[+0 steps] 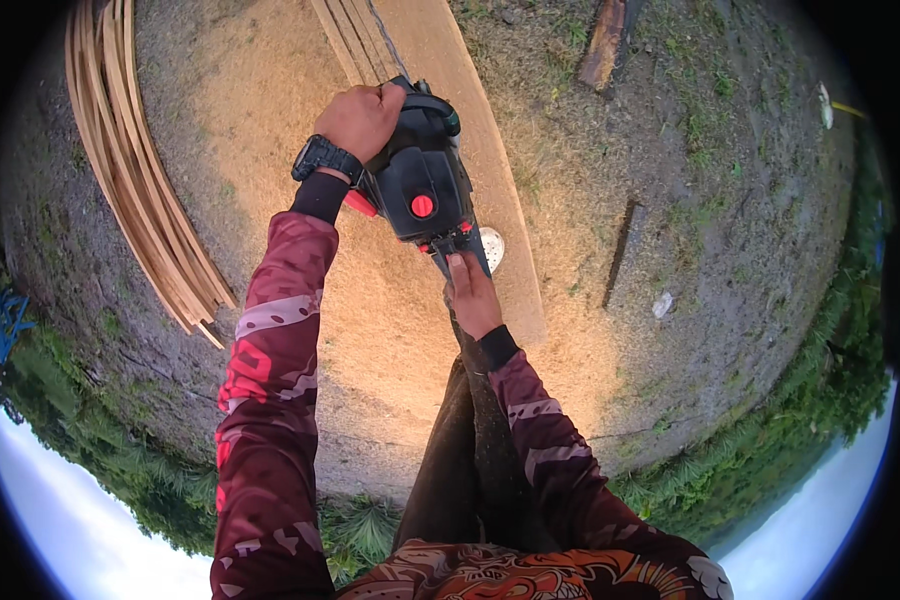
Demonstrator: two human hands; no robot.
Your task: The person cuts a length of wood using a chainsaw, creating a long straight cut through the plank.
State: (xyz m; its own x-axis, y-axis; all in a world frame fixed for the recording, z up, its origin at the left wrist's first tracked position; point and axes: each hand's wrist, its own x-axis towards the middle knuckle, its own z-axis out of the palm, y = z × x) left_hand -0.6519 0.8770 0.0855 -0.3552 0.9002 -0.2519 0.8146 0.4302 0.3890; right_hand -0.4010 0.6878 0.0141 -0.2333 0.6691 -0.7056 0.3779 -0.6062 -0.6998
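A black chainsaw (pixel 422 180) with a red cap and red trim is held in both my hands. My left hand (pixel 360 122), with a black watch at the wrist, wraps round its front handle. My right hand (pixel 473 298) grips the rear handle, the thumb on top; its other fingers are mostly hidden. The saw's guide bar (pixel 386 38) points away from me over a wide wooden plank (pixel 460 70). Narrow lengthwise strips (pixel 345 40) lie along the plank's left side. Whether the chain is moving or touching wood, I cannot tell.
Long sawn strips (pixel 135 180) are stacked at the left. Sawdust (pixel 260 120) covers the ground around the plank. My white perforated shoe (pixel 492 248) shows beside the rear handle. To the right lie a rough timber piece (pixel 602 50), a dark slat (pixel 625 255) and white litter (pixel 662 305).
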